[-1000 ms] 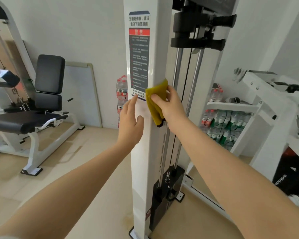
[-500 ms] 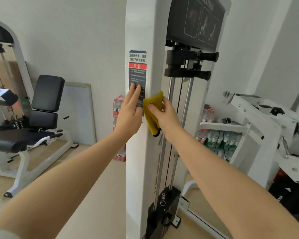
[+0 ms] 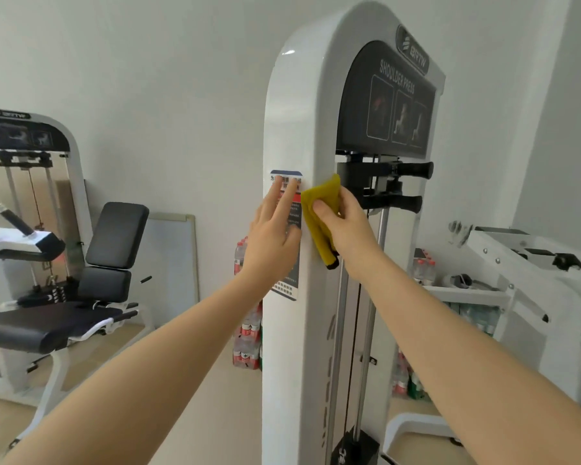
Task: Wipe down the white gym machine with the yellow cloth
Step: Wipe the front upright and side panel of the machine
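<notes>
Your right hand holds the folded yellow cloth, thumb on top and fingers curled behind, pressing it against the front corner of the white gym machine, just beside the warning sticker. Your left hand lies flat with straight fingers on that sticker, holding nothing and bracing you against the column.

To wipe this stretch well, I would press with the flat of the cloth rather than its folded edge, so more fabric meets the paint. Run long strokes along the column and overlap each pass. The curved top of the column looks like the part most easily missed, so reach right over the arch. Go lightly over the sticker's edges so that a corner does not lift. Move the bracing hand off any patch you mean to clean, since it may leave prints on the gloss.

The column is smooth, glossy white, and catches a highlight near the top. Just right of the cloth are two black handles and steel guide rods, which could snag the loose lower end of the cloth. Another machine with a black padded seat stands to the left, and packs of bottled water sit on the pale floor behind the column.
</notes>
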